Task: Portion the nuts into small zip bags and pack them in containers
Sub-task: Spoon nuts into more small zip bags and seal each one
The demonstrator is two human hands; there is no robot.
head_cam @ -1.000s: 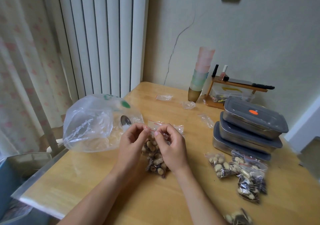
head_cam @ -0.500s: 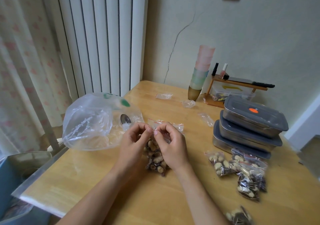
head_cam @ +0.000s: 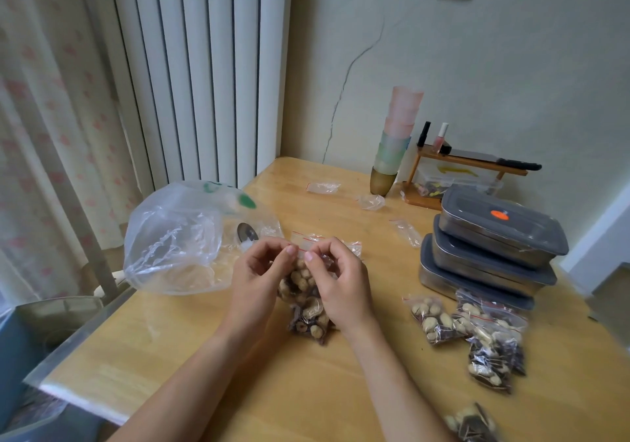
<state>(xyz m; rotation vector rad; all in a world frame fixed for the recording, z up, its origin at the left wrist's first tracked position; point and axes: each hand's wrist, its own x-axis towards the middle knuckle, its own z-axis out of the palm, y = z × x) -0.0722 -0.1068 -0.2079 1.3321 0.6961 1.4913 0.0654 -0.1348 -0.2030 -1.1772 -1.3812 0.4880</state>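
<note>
Both hands curled, knuckles up, forearms converging over the table (head_cam: 191, 366). Left hand (head_cam: 257, 276) and right hand (head_cam: 341, 279) pinched the top edge of a nut-filled zip bag (head_cam: 306, 305), which rested left of the stacked containers (head_cam: 491, 247).

Both forearms reach in from the lower edge, bare, angled toward each other so the 2 hands meet near the middle. The left hand (head_cam: 259, 276) has its fingers curled inward, thumb and forefinger pressed together in a pinch at the top. The right hand (head_cam: 341, 283) mirrors it, knuckles up, fingers bent, thumb tip meeting the forefinger. The 2 pinches sit just beside each other, thumbnails facing up. Both wrists are low, close to the desk (head_cam: 306, 390), palms turned toward one another.
</note>
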